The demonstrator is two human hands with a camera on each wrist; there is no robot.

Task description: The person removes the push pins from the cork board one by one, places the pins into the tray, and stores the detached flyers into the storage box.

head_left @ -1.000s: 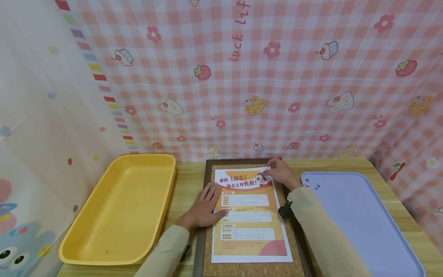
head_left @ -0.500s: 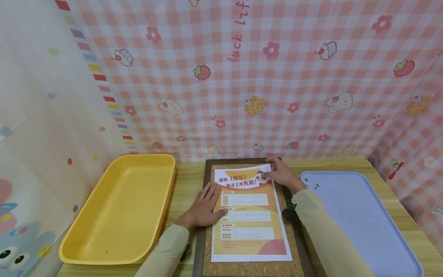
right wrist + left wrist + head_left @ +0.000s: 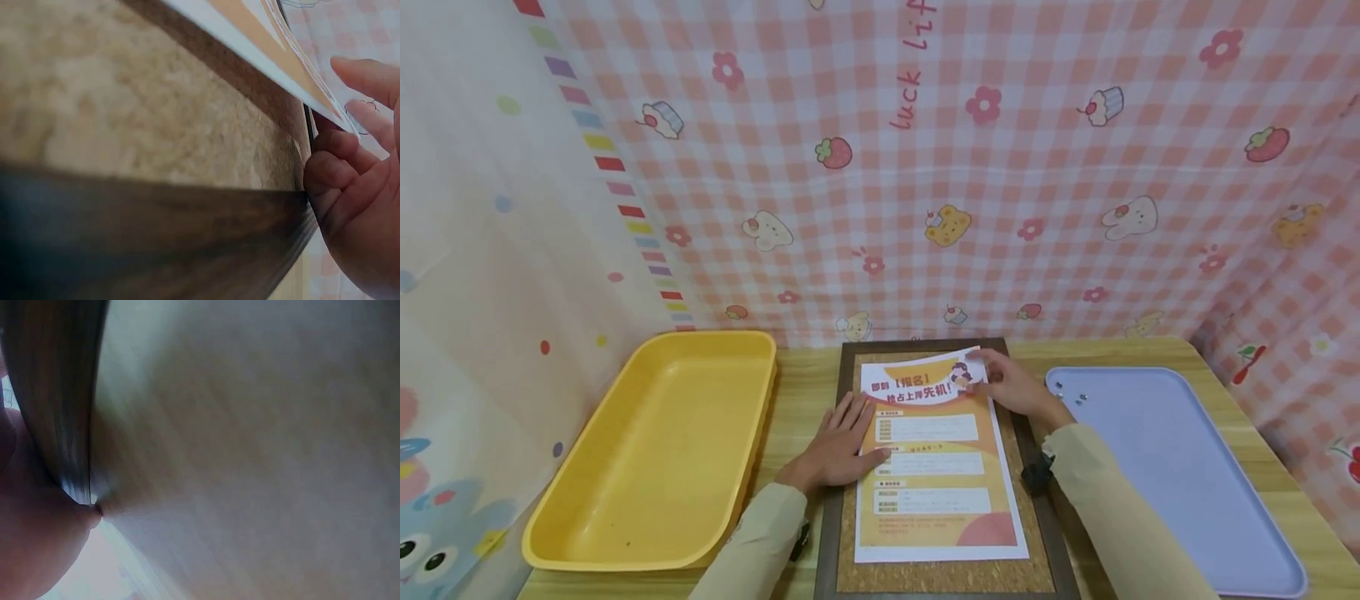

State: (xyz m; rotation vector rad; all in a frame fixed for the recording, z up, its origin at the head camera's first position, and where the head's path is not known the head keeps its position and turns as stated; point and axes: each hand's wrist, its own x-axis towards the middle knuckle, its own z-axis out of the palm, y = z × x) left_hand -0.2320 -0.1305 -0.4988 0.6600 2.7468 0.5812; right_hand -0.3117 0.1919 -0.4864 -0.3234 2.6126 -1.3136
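Observation:
A printed orange-and-yellow paper poster (image 3: 932,467) lies on a dark-framed cork board (image 3: 951,577). Its top right corner is lifted and bent up off the cork. My left hand (image 3: 838,446) lies over the poster's left edge and the board's frame, fingers spread, thumb reaching onto the print. At the raised corner, my right hand (image 3: 1017,387) has its fingers curled about the paper. In the right wrist view, the poster (image 3: 294,75) rises over the cork (image 3: 125,119), its tip among the fingers of the right hand (image 3: 362,187).
On the left stands a yellow tray (image 3: 658,467), deep and rectangular. A shallow lilac tray (image 3: 1180,467) lies on the right, with several small shiny metal pieces (image 3: 1081,400) near its top left corner. Behind the wooden table (image 3: 808,375) hangs a pink checked curtain (image 3: 880,192).
My right hand has shifted slightly down and right, and the poster's top right corner has come up higher. The left hand stays on the left edge. The head view has tilted a little.

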